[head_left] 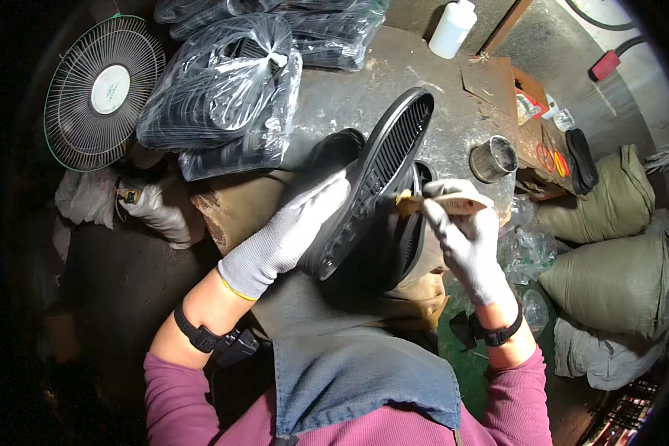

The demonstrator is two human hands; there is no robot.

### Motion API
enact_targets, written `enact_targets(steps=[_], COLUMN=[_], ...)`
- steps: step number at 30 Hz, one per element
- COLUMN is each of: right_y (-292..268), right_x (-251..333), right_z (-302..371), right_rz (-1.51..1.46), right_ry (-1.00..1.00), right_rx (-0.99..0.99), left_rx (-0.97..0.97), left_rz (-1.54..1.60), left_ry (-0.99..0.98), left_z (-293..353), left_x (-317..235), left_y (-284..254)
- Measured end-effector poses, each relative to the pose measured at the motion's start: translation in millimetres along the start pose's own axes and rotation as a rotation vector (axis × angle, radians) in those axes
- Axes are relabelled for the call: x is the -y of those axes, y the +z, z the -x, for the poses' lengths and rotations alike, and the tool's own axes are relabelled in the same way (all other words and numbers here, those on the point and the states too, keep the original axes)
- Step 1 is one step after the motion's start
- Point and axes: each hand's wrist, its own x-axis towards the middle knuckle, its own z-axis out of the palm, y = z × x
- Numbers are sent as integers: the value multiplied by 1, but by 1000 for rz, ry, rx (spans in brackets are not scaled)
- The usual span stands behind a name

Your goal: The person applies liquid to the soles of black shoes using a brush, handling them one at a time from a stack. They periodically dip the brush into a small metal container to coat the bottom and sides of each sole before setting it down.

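My left hand (312, 208), in a white knit glove, grips a long black shoe sole (398, 145) by its side. The sole is tilted up, with its ribbed, rimmed face toward me. Another black sole (334, 152) shows partly behind that hand, and one more (411, 249) lies to the right, partly covered. My right hand (470, 241), gloved too, is closed round the pale handle of a flat brush (453, 202). The yellowish bristles point left, close to the soles; whether they touch cannot be made out.
A metal can (493, 159) stands on the worn table (416, 63), right of the soles. Bagged black soles (215, 97) are piled at the back left, beside a fan (111, 89). At the back is a white bottle (453, 30). Orange-handled scissors (560, 163) and green sacks (609, 286) are on the right.
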Motion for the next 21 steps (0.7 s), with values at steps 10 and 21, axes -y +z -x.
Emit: enact_targets(steps=[10,21], right_y=[-34,-31], right_x=[-23,-17], right_z=[-58,-91], right_rz=[688,771], right_ry=[-654,-800], right_rx=[-31,34], left_rx=[81,298], left_rz=[127,808], left_ry=[-59,-395], left_z=[5,12], left_x=[-11,19], left_y=[14,2])
